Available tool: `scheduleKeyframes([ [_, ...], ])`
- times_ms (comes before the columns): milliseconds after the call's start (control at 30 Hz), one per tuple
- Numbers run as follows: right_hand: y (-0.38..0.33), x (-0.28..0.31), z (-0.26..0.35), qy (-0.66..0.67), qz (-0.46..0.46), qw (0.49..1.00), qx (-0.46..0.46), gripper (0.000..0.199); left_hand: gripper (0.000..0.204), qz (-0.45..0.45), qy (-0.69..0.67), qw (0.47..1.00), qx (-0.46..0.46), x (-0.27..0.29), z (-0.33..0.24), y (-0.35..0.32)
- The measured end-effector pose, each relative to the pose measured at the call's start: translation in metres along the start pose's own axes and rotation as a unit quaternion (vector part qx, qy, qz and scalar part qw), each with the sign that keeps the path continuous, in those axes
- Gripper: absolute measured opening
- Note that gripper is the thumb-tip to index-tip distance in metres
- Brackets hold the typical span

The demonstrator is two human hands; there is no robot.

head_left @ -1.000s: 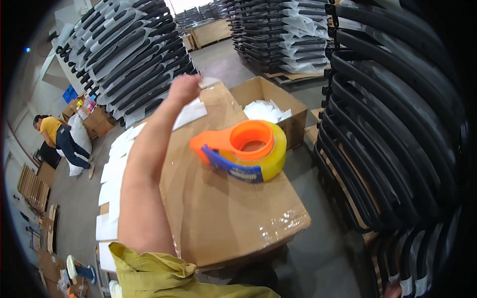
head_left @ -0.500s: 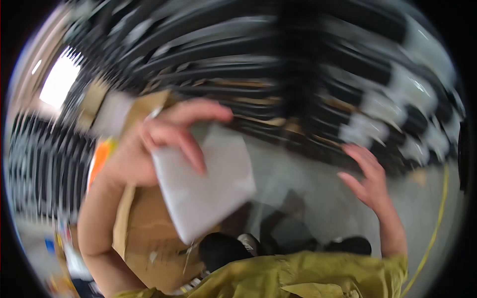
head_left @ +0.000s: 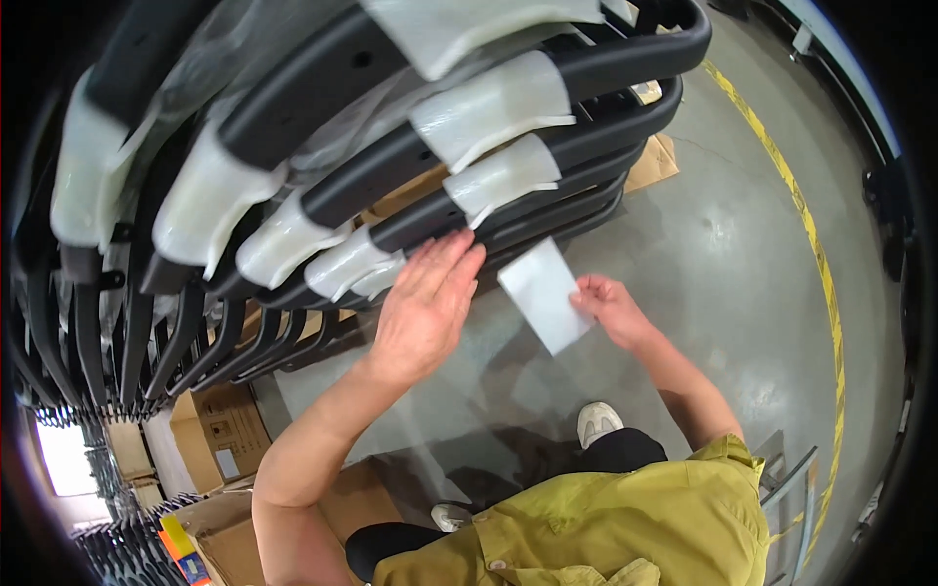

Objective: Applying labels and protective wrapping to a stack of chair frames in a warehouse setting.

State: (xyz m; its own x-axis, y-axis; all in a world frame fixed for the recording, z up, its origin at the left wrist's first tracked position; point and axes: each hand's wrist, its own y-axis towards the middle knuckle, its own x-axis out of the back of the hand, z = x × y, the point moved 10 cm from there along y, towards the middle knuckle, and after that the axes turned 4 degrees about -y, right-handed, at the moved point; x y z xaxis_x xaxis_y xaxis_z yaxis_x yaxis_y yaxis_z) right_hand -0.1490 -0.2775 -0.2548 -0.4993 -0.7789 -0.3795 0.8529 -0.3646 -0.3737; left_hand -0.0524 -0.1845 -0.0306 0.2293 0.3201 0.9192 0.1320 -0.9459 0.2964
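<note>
White foam sheet [head_left: 543, 295] pinched at its right edge by right hand [head_left: 608, 308], fingers closed on it, sheet hanging flat over grey concrete floor [head_left: 723, 234], just below the stack. Grip at one edge only, probably to keep the rest of the sheet free to lay against something.

Left hand [head_left: 426, 303] flat and open, fingers extended together, nothing gripped. Fingertips [head_left: 459, 252] pressed on the lower black curved frames [head_left: 547, 117], beside the foam-wrapped section [head_left: 342, 266]. Looks like steadying the stack or feeling for a bare spot; sheet just right of this hand, not touching it.

Frames nested and stacked at a slant, white foam pads [head_left: 493, 103] wrapped at the bends, likely as scratch protection where parts bear on each other. Clear film draped over the upper ones.

Cardboard boxes [head_left: 220, 435] lower left under the stack, flat cardboard [head_left: 653, 164] under its far end. Yellow floor line [head_left: 816, 254] running along the right.

Hard to read:
- thumb of right hand hidden behind sheet, so grip depth unclear
- left palm side not visible; contact area on frame uncertain
- top and left of stack cut off by fisheye rim, frame count not resolvable
- small coloured item at bottom left edge too cropped to identify
- metal piece [head_left: 787, 479] lower right only partly in shot
</note>
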Motion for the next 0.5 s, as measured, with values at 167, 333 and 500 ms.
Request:
scheduleKeyframes([
  [167,0.051,0.009,0.043,0.004,-0.086,0.991,0.105,0.014,0.042,0.222,0.008,0.922,0.316,-0.062,0.063,0.029],
  [333,0.065,-0.016,0.062,0.025,-0.048,0.988,0.144,0.019,0.044,-0.075,0.102,0.973,0.196,-0.053,0.084,0.041],
  [500,0.058,-0.036,0.024,0.119,0.041,0.991,0.052,0.019,0.039,-0.13,0.091,0.97,0.186,-0.041,0.069,0.039],
])
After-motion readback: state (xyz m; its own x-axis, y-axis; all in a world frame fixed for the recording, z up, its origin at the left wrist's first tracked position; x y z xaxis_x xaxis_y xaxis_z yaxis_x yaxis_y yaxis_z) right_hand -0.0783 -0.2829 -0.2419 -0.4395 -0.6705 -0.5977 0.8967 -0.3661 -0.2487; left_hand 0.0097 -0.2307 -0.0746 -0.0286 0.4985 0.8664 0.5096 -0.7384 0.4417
